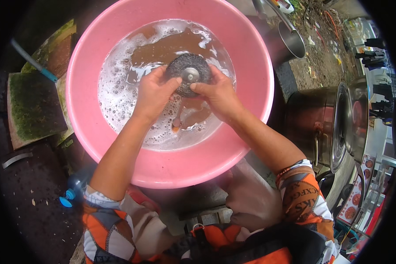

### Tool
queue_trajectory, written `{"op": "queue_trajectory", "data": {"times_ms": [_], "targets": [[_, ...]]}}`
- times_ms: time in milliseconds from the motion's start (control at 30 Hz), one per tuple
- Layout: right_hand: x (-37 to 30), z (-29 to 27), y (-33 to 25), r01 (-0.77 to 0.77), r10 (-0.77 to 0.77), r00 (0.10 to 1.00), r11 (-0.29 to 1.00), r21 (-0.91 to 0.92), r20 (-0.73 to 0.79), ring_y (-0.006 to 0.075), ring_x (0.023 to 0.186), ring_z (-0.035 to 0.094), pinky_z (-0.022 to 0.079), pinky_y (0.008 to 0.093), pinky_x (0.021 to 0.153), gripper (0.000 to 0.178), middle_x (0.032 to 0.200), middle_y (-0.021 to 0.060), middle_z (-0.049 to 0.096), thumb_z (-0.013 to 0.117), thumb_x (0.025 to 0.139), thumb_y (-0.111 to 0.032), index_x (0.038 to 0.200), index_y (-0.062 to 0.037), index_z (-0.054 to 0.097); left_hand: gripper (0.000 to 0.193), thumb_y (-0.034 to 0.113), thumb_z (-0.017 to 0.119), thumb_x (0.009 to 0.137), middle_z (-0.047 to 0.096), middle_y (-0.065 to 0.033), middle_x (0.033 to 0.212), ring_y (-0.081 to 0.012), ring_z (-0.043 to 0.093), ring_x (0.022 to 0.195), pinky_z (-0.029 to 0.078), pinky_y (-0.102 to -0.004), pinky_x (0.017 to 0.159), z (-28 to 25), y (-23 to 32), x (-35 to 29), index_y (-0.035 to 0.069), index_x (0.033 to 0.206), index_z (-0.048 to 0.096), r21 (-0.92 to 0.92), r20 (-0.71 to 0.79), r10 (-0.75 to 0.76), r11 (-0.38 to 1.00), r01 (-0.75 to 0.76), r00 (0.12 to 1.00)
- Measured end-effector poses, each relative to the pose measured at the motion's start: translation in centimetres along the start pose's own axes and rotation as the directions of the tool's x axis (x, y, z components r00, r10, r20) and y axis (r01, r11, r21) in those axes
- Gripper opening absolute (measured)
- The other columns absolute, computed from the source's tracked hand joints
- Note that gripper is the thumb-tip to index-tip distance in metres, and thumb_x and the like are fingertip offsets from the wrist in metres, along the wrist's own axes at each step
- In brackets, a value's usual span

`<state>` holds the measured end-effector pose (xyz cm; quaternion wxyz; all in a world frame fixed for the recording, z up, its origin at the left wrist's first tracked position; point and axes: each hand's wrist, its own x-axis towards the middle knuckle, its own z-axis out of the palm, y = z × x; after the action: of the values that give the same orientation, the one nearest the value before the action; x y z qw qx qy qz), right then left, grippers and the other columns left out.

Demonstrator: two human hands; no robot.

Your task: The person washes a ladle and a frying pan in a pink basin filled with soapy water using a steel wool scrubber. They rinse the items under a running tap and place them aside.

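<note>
Both my hands hold a round dark disc (180, 66) with a silver knob at its centre, perhaps a small lid. My left hand (157, 90) grips its left edge, thumb on the face turned up to me. On its right edge, my right hand (219, 93) has its thumb near the knob; the fingers of both hands curl partly out of sight behind. The disc is above brownish, foamy water in a large pink basin (257, 75). Just below it, a small slender thing with an orange end (176, 125) shows in the suds; its kind is unclear.
Right of the basin lies a large metal pot (306, 116) on its side. A metal pail (290, 42) is at the far right. Mossy slabs (33, 105) and a hose (33, 59) are at left; a bottle with a blue cap (67, 199) is near my left arm.
</note>
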<state>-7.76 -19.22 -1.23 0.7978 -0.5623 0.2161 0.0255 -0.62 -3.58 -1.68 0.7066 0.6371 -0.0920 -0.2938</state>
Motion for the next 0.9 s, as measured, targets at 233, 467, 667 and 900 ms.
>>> {"op": "queue_trajectory", "data": {"times_ms": [233,467,667,900], "targets": [[-0.4,0.3,-0.9,-0.026,0.025,1.0,0.995,0.096,0.011,0.0212,0.085,0.065,0.056,0.031,0.07,0.052,0.106,0.0157,0.059,0.059,0.08,0.003,0.129,0.0039,0.04,0.028,0.01,0.059,0.084,0.064,-0.0027,0.086,-0.0055,0.055,0.067,0.043,-0.0196,0.056,-0.9,-0.6,0.6,0.0,0.11,0.059,-0.093,0.031,0.02,0.996,-0.017,0.999],[0.2,-0.4,-0.6,-0.052,0.049,0.998,0.994,0.097,0.039,0.0209,0.088,0.063,0.056,0.0324,0.073,0.038,0.105,0.0124,0.06,0.056,0.081,0.003,0.119,0.0017,0.048,0.038,0.012,0.054,0.086,0.061,-0.0035,0.1,-0.0081,0.054,0.075,0.043,-0.0216,0.063,-1.0,-0.7,0.7,0.0,0.122,0.051,-0.073,0.039,-0.038,0.996,0.041,0.998],[0.2,-0.1,-0.9,-0.094,0.095,0.995,0.994,0.057,-0.015,0.0211,0.093,0.062,0.056,0.0342,0.076,0.037,0.108,0.0116,0.058,0.055,0.081,0.005,0.117,0.0009,0.049,0.05,0.005,0.054,0.085,0.061,-0.0074,0.103,-0.0086,0.057,0.076,0.048,-0.0213,0.062,-0.8,-0.8,0.2,-0.001,0.133,0.041,-0.087,0.025,0.058,0.995,-0.056,0.998],[0.3,0.0,-0.4,-0.071,0.073,0.997,0.996,0.044,-0.033,0.022,0.093,0.062,0.056,0.0333,0.078,0.043,0.108,0.0127,0.058,0.054,0.08,0.008,0.121,0.0018,0.045,0.052,0.004,0.055,0.083,0.06,-0.0061,0.099,-0.0083,0.056,0.076,0.047,-0.022,0.062,-0.9,-0.8,0.6,0.0,0.134,0.041,-0.004,0.046,0.011,1.0,-0.01,0.999]]}}
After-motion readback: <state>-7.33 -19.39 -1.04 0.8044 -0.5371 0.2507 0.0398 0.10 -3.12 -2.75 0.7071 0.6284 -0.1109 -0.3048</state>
